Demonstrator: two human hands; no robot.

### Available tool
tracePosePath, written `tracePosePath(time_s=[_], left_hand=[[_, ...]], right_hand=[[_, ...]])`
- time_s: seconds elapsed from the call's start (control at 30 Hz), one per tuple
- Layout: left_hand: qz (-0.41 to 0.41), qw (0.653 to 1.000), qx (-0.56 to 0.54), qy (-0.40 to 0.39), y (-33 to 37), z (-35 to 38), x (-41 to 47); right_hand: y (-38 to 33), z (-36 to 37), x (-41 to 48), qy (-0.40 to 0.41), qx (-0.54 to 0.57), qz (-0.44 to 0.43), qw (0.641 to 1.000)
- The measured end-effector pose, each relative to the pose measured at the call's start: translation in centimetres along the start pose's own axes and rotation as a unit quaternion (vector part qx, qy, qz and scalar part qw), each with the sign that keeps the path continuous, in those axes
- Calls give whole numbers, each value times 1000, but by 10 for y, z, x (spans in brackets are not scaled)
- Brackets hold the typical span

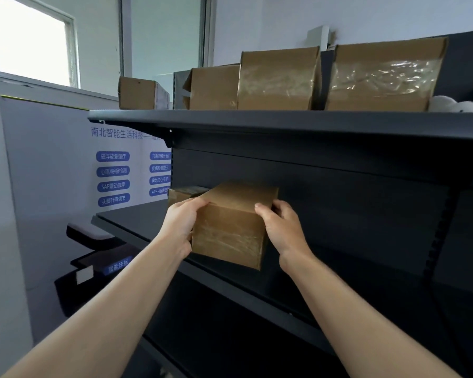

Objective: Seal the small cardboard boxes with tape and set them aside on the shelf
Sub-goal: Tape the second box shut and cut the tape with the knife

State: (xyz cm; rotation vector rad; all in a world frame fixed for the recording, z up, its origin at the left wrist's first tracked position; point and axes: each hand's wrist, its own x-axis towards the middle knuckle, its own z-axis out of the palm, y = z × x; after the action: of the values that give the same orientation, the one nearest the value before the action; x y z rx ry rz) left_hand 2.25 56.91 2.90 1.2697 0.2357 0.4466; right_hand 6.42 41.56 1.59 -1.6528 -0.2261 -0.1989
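Observation:
A small brown cardboard box (231, 227), wrapped in glossy clear tape, is held over the front of the dark middle shelf (137, 222). My left hand (182, 223) grips its left side and my right hand (280, 227) grips its right side, thumb on the top edge. I cannot tell whether the box's underside rests on the shelf. Just behind it to the left, another small taped box (179, 196) stands on the same shelf, partly hidden by the held box.
The upper shelf (257, 120) carries several taped cardboard boxes (279, 80) and a white rounded object (452, 103) at the right. The middle shelf runs dark and bare to the right. A poster with blue labels (120, 170) hangs left, a window above it.

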Motion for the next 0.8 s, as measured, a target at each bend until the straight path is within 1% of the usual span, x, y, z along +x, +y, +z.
tracePosePath(time_s=[0.37, 0.47, 0.63, 0.8], left_hand=[[-26, 999, -27, 13, -15, -23, 104], [-37, 999, -19, 15, -19, -29, 128], [-45, 999, -8, 1, -24, -38, 159], [-66, 998, -10, -16, -29, -48, 187]], right_hand=[[28, 56, 76, -12, -21, 17, 1000], [32, 68, 91, -14, -29, 23, 999], [36, 86, 108, -18, -35, 42, 998], [38, 103, 119, -4, -41, 48, 998]])
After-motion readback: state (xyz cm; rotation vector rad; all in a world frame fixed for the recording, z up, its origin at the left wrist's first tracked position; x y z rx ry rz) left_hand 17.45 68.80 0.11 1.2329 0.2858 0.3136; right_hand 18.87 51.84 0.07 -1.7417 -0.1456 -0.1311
